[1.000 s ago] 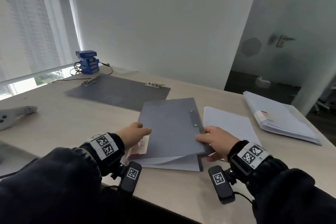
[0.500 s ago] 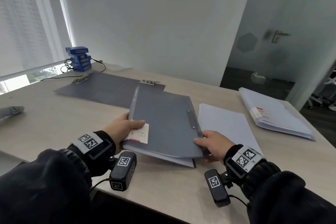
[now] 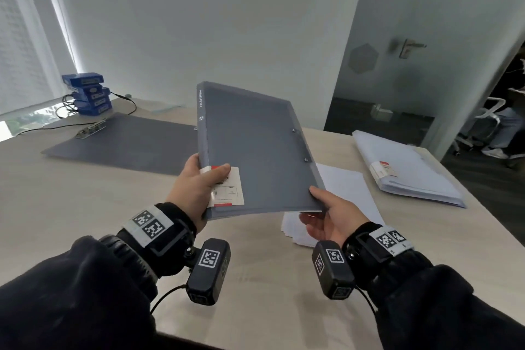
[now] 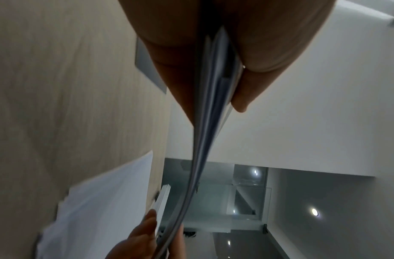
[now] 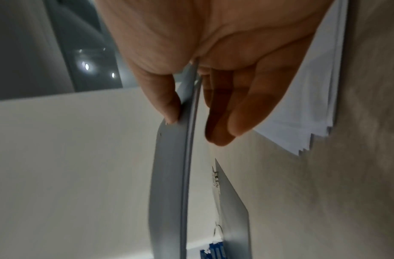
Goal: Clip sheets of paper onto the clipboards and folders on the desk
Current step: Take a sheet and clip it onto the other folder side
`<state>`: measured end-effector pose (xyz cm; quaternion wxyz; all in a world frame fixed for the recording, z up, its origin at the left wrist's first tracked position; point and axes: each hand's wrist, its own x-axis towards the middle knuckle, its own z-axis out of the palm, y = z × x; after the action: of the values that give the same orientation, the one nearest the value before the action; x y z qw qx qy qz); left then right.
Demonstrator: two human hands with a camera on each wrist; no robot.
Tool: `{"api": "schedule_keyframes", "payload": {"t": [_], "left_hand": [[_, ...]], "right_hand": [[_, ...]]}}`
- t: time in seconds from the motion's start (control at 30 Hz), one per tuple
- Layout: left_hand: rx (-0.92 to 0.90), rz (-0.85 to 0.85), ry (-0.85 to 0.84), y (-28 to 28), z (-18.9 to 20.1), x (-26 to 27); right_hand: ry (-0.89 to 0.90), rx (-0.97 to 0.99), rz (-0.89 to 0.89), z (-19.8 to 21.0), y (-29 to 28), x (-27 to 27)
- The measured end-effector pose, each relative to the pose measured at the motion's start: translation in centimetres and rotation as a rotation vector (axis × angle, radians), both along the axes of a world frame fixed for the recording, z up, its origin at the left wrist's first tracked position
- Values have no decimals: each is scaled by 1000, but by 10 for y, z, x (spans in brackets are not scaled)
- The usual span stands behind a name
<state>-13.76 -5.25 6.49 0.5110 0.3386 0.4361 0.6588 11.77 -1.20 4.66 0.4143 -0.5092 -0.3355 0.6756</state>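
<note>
A closed grey folder with a white label is tilted in the air above the counter, loose white sheets lying right, two grey clipboards far left.

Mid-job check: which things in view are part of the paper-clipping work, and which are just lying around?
Part of the job:
- grey folder, held off the desk by left hand and right hand
- loose white sheets
- open grey clipboards lying flat
- pale stack of folders at the right

Lying about:
- stacked blue boxes
- black cable beside them
</note>
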Motion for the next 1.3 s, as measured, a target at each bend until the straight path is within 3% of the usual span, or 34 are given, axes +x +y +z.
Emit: {"api": "schedule_keyframes", "payload": {"t": [0.13, 0.23, 0.3, 0.43, 0.47, 0.57, 0.63, 0.8, 1.03, 1.3], "left_hand": [[-78, -32, -124, 27, -5, 51], [-90, -112, -189, 41, -9, 92], [-95, -181, -143, 47, -10, 119], [-68, -310, 71, 60, -6, 153], [-54, -326, 215, 64, -6, 155], [-91, -390, 851, 82, -19, 143], [-163, -380, 1026, 94, -29, 132], [-299, -389, 1173, 115, -49, 118], [-287, -505, 1333, 121, -65, 113], [-321, -564, 1412, 123, -69, 115]], "right_hand": [[190, 59, -135, 7, 0, 37], [174, 129, -98, 15, -4, 57], [159, 127, -107, 14, -3, 69], [214, 107, -278, 9, 6, 94], [232, 110, -332, 7, 9, 103], [251, 133, -436, 7, 22, 126], [261, 142, -492, 7, 37, 141], [295, 131, -599, 7, 81, 182], [291, 71, -712, -13, 124, 233], [-136, -79, -895, -34, 169, 265]]}}
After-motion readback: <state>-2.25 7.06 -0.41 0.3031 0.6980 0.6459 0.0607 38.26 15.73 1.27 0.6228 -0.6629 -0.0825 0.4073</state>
